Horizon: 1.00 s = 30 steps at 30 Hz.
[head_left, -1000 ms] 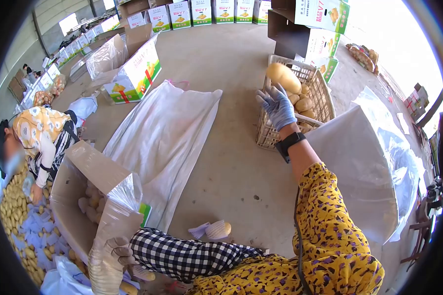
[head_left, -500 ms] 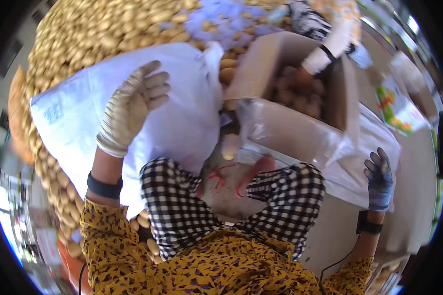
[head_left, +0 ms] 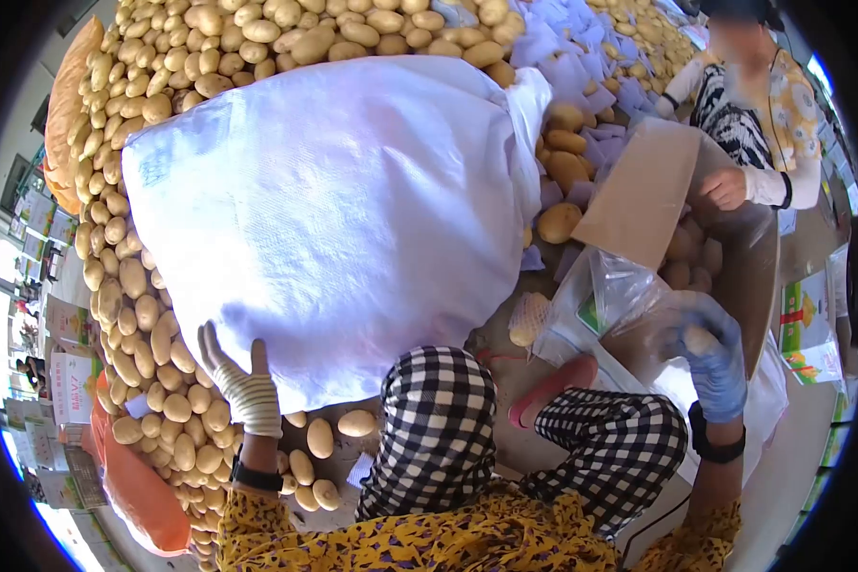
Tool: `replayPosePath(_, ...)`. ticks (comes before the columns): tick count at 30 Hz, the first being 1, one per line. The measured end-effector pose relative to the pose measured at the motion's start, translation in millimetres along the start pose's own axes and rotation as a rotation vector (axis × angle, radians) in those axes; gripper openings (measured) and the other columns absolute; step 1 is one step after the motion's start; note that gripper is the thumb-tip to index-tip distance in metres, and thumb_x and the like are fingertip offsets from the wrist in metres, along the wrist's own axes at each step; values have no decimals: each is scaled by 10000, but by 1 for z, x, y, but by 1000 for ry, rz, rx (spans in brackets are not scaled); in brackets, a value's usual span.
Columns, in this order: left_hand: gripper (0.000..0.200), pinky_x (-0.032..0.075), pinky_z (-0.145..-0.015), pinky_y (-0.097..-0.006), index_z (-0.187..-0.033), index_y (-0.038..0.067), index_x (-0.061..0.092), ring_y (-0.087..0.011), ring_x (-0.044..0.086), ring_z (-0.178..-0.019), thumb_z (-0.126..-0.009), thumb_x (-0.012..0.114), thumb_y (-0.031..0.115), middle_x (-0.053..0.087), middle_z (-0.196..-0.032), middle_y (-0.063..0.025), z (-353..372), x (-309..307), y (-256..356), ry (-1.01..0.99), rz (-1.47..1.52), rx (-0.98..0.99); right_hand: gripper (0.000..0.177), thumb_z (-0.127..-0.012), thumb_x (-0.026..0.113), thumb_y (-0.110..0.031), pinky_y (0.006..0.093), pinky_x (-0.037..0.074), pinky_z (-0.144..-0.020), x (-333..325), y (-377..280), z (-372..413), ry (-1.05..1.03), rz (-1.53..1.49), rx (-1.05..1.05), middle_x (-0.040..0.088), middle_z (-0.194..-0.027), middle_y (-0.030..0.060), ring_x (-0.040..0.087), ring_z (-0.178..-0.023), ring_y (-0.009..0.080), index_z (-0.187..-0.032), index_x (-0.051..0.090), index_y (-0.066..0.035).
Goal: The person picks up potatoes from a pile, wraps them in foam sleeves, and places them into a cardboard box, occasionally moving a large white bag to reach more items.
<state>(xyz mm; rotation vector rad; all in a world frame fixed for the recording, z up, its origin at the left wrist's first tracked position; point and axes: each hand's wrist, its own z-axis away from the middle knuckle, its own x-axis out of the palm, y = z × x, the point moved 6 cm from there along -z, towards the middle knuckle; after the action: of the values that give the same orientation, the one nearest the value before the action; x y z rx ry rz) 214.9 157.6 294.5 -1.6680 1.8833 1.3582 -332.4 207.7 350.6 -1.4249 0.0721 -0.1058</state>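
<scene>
My left hand, in a white striped glove, has its fingers spread at the lower left edge of a large stuffed white sack and holds nothing. My right hand, in a bluish glove and slightly blurred, is curled around a small pale potato. It is just in front of a cardboard box with plastic film at its near side. Inside the box lie several potatoes. A potato in a foam net rests on the floor between the sack and the box.
A big heap of potatoes surrounds the sack on the left and back. Purple paper pieces lie over the heap. Across the box, another person has a hand at its rim. Orange sacks and printed cartons stand at the sides.
The view has swung, bringing the co-worker into sight. My left hand has come down from above the sack to its lower edge. My right hand, empty before, now holds a potato near the box.
</scene>
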Motion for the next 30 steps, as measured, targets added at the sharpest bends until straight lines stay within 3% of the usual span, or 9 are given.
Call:
replayPosePath(2,806,277,-1140,-443,-1459,43,259,-367,294,-1368,-808,716,173,279,-1480,-206,22,-1,-74,102,88,-368,504,-829,688,-277,292,567,-724,40,-15,-30,-88,96,35,653,-1053,133,670,-883,211,-1207,555,27)
replayPosePath(4,796,292,-1129,-452,-1439,48,290,-309,366,-1311,-809,743,228,342,-1443,-197,63,9,-110,151,617,-759,537,-822,707,-242,301,557,-770,67,-6,-63,-86,106,107,618,-1147,147,654,-930,207,-1259,528,13)
replayPosePath(9,566,279,-1091,-516,-1341,136,459,-213,508,-1003,-847,683,297,549,-1139,-72,179,96,-184,-265,1316,-1357,912,-749,790,-318,342,433,-991,75,84,-190,113,493,144,443,-1403,208,491,-1238,275,-1442,310,31)
replayPosePath(12,547,216,-1118,-544,-1347,149,472,-231,472,-1124,-862,645,333,535,-1233,-75,169,112,-141,-443,1768,-1296,933,-780,770,-368,363,474,-935,68,124,-242,199,544,240,335,-1475,157,425,-1281,282,-1465,253,-1)
replayPosePath(14,571,156,-1152,-560,-1374,144,451,-268,408,-1307,-871,619,356,480,-1388,-103,158,109,-111,-582,2081,-1203,846,-786,756,-416,388,389,-1021,82,150,-257,107,493,103,456,-1372,131,472,-1212,262,-1401,347,-5)
replayPosePath(22,544,338,-1100,-444,-1336,43,459,-275,472,-1240,-892,625,309,525,-1333,-99,102,116,-102,-478,1841,-1081,450,-954,514,-342,387,420,-988,152,236,-267,-244,-409,517,566,-1291,117,575,-1102,268,-1318,511,-77)
replayPosePath(24,527,355,-1090,-424,-1325,29,463,-259,486,-1227,-906,612,313,538,-1313,-98,92,117,-108,-466,1747,-1020,347,-997,409,-225,341,444,-953,126,330,-338,-390,284,-193,599,-1233,93,585,-1042,233,-1287,538,-84)
replayPosePath(25,460,416,-1035,-397,-1310,25,478,-229,537,-1166,-932,587,264,573,-1257,-98,78,104,-90,-444,1884,-1080,333,-992,427,-200,339,458,-927,139,302,-320,-374,253,-199,606,-1218,75,584,-1019,223,-1283,536,-82)
replayPosePath(30,278,470,-930,-305,-1170,17,601,-156,588,-1061,-897,551,18,636,-1143,-72,30,56,-72,-337,1080,-283,329,-992,454,-197,312,465,-921,199,145,-238,-240,15,-33,610,-1219,64,580,-1040,197,-1284,536,-71)
